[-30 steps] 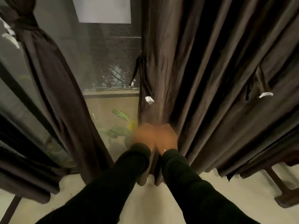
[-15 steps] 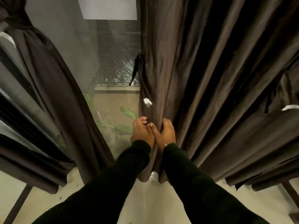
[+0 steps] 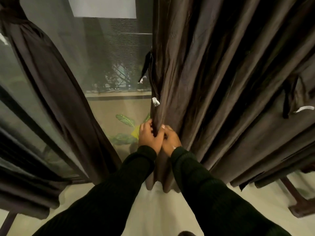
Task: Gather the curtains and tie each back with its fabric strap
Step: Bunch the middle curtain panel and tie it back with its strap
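A dark brown curtain hangs loose over the centre and right. My left hand and my right hand sit side by side at its left edge, both closed on a bunched fold of that edge. A dark fabric strap with white ends dangles from the same edge, above my hands. Another strap with a white end hangs on the curtain far right. A second brown curtain at the left is gathered and bound near the top left corner.
Window glass with mesh shows between the two curtains, with green plant leaves outside behind it. Dark wooden furniture legs stand on the pale floor at the lower right. More dark fabric bunches at the lower left.
My hands have tightened on the curtain's left edge, the fingers now wrapped round a fold. The view has shifted slightly; the right strap has come further into sight.
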